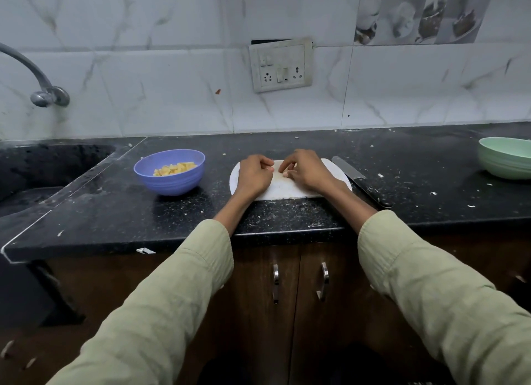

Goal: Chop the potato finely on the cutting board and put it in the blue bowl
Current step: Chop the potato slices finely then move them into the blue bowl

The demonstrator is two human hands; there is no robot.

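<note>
A: What lies mid-frame?
B: A black counter (287, 218), then the white cutting board (284, 190) at centre, with the blue bowl (170, 172) of potato pieces (174, 168) left of it.

A: And the hands?
B: Both curl over the board. The left hand (254, 175) is fisted, its contents hidden; the right hand (304, 170) pinches small bits (285, 174). The knife (362, 182) lies to the right.

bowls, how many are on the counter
2: a blue plastic bowl holding potato pieces left of the white cutting board, and a green bowl at far right, partly cut off.
</note>
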